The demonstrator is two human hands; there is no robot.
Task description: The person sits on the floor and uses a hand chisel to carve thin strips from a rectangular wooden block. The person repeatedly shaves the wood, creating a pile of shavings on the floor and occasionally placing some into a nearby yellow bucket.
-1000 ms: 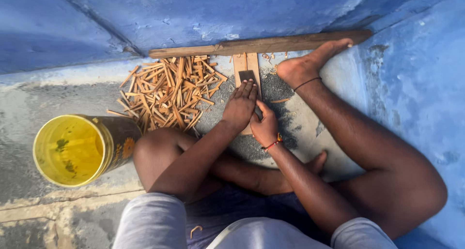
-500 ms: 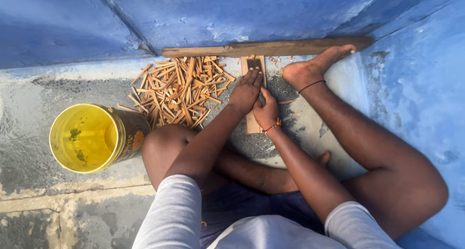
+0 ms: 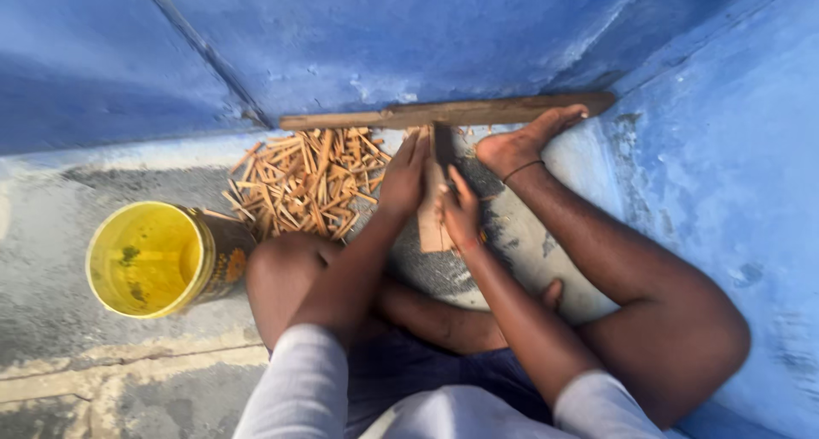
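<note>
1. We see our left hand (image 3: pixel 403 176) lying flat with the fingers stretched out, pressing on the left edge of a small wooden block (image 3: pixel 432 221) that rests on the concrete floor (image 3: pixel 51 260) between our legs.
2. Our right hand (image 3: pixel 461 213) is closed around a dark blade (image 3: pixel 443 145), which stands on the far end of the block; the handle is hidden inside the grip, so we cannot tell its shape.
3. The block itself lies lengthwise, pointing away from us, its near end close to our right wrist, which wears a thin orange band (image 3: pixel 474 241).
4. Just left of the left hand is a loose pile of short wooden sticks (image 3: pixel 303 179), spread on the floor and touching the long plank.
5. That long plank (image 3: pixel 444 112) lies across the far side, against the foot of the blue wall (image 3: pixel 384 38).
6. Our right foot (image 3: pixel 525 140), with a dark anklet, rests beside the blade with its toes against the plank, closing off the right side of the block.
7. Our bent left knee (image 3: pixel 286 273) stands between the hands and a yellow bucket (image 3: pixel 153 260), which lies tipped on its side with its mouth open towards us, near the sticks but apart from them.
8. The blue wall continues along the right, close behind our right leg.
</note>
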